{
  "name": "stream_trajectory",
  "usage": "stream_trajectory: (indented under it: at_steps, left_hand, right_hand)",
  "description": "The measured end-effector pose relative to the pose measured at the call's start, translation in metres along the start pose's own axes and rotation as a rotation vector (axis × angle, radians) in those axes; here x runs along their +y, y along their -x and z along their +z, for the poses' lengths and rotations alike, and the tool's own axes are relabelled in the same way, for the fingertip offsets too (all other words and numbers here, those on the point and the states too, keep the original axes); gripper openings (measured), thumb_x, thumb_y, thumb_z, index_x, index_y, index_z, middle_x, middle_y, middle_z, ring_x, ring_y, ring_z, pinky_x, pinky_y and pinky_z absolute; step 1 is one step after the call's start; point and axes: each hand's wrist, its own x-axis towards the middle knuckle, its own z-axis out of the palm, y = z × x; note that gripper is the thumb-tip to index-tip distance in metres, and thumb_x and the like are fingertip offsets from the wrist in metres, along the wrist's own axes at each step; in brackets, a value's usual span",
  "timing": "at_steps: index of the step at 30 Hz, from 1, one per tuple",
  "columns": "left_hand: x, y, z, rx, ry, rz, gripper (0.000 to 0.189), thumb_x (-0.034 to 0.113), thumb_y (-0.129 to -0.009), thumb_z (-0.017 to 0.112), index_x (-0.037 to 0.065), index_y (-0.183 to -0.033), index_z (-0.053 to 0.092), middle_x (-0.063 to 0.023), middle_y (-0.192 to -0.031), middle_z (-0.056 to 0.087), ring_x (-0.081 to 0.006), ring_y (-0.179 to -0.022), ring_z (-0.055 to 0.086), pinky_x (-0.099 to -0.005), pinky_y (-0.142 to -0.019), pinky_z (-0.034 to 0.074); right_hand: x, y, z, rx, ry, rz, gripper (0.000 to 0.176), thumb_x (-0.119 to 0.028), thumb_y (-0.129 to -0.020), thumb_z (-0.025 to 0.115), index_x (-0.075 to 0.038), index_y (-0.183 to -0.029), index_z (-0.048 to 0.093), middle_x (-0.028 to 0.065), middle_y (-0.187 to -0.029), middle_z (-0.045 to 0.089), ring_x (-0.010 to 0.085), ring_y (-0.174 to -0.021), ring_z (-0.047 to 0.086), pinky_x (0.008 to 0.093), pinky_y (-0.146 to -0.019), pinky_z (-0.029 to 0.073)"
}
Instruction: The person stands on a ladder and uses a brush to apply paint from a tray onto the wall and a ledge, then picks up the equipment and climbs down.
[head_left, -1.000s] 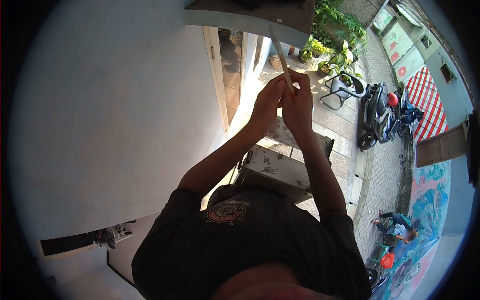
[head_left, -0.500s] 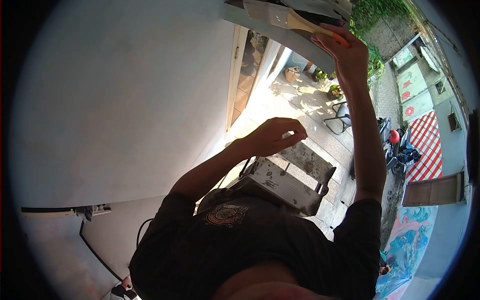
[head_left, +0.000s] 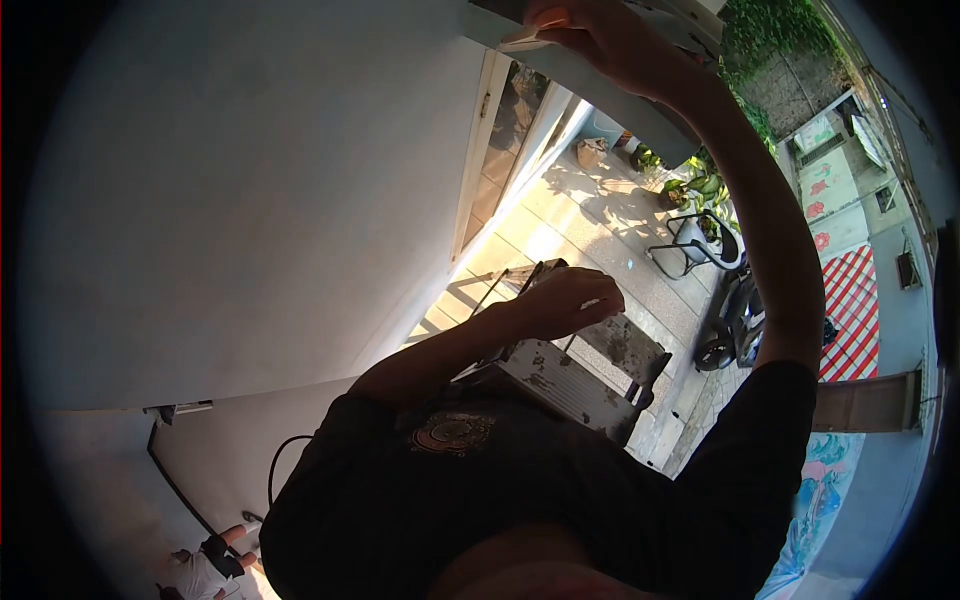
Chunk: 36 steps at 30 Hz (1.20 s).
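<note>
My right hand (head_left: 615,45) is raised at the top of the view, its fingers closed around a paintbrush. The brush's orange handle end (head_left: 550,18) and some pale wood show beside the fingers; its bristles are hidden. Close by the hand runs a grey overhead ledge (head_left: 600,85). My left hand (head_left: 570,303) hangs in front of my chest with its fingers curled in and nothing seen in them. Below it stands a paint-spattered stepladder (head_left: 575,380) with flat steps, partly covered by my body.
A large pale wall (head_left: 250,200) fills the left side. On the tiled ground far below are a chair (head_left: 695,245), potted plants (head_left: 690,190) and a motorbike (head_left: 735,320). Another person (head_left: 205,570) is at the lower left. A red-and-white checked panel (head_left: 850,310) is at the right.
My right hand has moved left along the ledge with the paintbrush, and the wrist has turned so the brush is mostly hidden. My left hand has lowered slightly and curled more. The view has shifted.
</note>
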Motion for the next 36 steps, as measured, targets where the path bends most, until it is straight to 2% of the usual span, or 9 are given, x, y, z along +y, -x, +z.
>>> stream_trajectory:
  at_steps: [4,6,7,10,19,27,30,32,36]
  left_hand:
    - [-0.015,0.002,0.021,-0.049,0.065,0.011,0.025,0.025,-0.102,0.052,0.003,-0.095,0.062,-0.0140,-0.090,0.065,-0.0339,-0.088,0.065,-0.0449,-0.080,0.050]
    - [-0.016,0.003,0.027,-0.060,0.011,0.032,0.025,0.026,-0.102,0.052,0.004,-0.094,0.062,-0.0145,-0.088,0.064,-0.0355,-0.086,0.064,-0.0458,-0.078,0.049]
    - [-0.016,0.004,0.029,-0.063,0.017,0.030,0.027,0.027,-0.102,0.051,0.004,-0.094,0.061,-0.0150,-0.085,0.062,-0.0369,-0.083,0.063,-0.0470,-0.076,0.048]
    - [-0.023,0.007,0.031,-0.064,0.021,0.037,0.029,0.029,-0.103,0.050,0.004,-0.093,0.061,-0.0154,-0.084,0.061,-0.0374,-0.083,0.062,-0.0478,-0.075,0.048]
    - [-0.024,0.011,0.032,-0.075,0.035,0.003,0.032,0.031,-0.103,0.048,0.004,-0.090,0.060,-0.0162,-0.082,0.060,-0.0382,-0.083,0.062,-0.0485,-0.075,0.048]
    - [-0.035,0.015,0.034,-0.120,-0.057,-0.041,0.032,0.032,-0.103,0.047,0.005,-0.093,0.063,-0.0143,-0.086,0.062,-0.0374,-0.084,0.063,-0.0461,-0.075,0.049]
    - [-0.035,0.016,0.032,-0.121,-0.072,-0.058,0.031,0.031,-0.103,0.047,0.006,-0.095,0.063,-0.0141,-0.087,0.063,-0.0374,-0.086,0.063,-0.0469,-0.077,0.049]
    - [-0.034,0.016,0.031,-0.142,-0.087,-0.069,0.030,0.031,-0.103,0.048,0.006,-0.096,0.064,-0.0139,-0.088,0.063,-0.0373,-0.087,0.063,-0.0471,-0.078,0.049]
    - [-0.038,0.018,0.034,-0.159,-0.138,-0.078,0.030,0.030,-0.103,0.047,0.007,-0.096,0.064,-0.0136,-0.088,0.063,-0.0365,-0.089,0.062,-0.0465,-0.079,0.049]
  right_hand:
    - [0.009,-0.017,0.022,-0.218,-0.019,0.021,0.020,-0.014,-0.094,0.063,-0.001,-0.108,0.058,0.0143,-0.091,0.065,0.0281,-0.089,0.064,0.0404,-0.081,0.049]
    - [0.015,-0.009,0.051,-0.160,0.324,-0.289,0.016,-0.010,-0.092,0.065,-0.008,-0.108,0.066,0.0033,-0.106,0.066,0.0211,-0.106,0.064,0.0333,-0.090,0.057]
    - [0.012,-0.006,0.061,-0.200,0.297,-0.224,0.012,-0.015,-0.090,0.063,-0.014,-0.102,0.064,-0.0012,-0.106,0.062,0.0203,-0.107,0.059,0.0342,-0.090,0.055]
    - [-0.002,0.008,0.069,-0.341,0.455,-0.221,0.013,-0.015,-0.088,0.064,-0.012,-0.101,0.064,-0.0010,-0.109,0.062,0.0193,-0.106,0.061,0.0328,-0.091,0.055]
    - [0.018,0.031,0.081,-0.340,0.548,-0.363,0.016,-0.012,-0.082,0.067,-0.009,-0.097,0.064,0.0002,-0.106,0.060,0.0174,-0.105,0.061,0.0281,-0.087,0.056]
    - [-0.009,0.019,0.063,-0.681,0.407,0.041,0.011,-0.008,-0.083,0.067,-0.007,-0.093,0.070,0.0069,-0.098,0.068,0.0236,-0.101,0.066,0.0364,-0.088,0.056]
    - [-0.009,-0.020,0.043,-0.632,0.275,0.187,0.011,-0.009,-0.084,0.069,-0.006,-0.095,0.071,0.0094,-0.099,0.069,0.0265,-0.097,0.068,0.0397,-0.087,0.055]
    - [-0.014,-0.064,0.035,-0.841,0.414,0.322,0.010,-0.010,-0.084,0.070,-0.004,-0.092,0.070,0.0100,-0.102,0.070,0.0275,-0.099,0.067,0.0396,-0.087,0.054]
    - [0.016,-0.104,0.026,-0.847,0.198,0.084,0.022,-0.014,-0.090,0.066,0.001,-0.105,0.060,0.0155,-0.086,0.066,0.0301,-0.085,0.064,0.0416,-0.078,0.050]
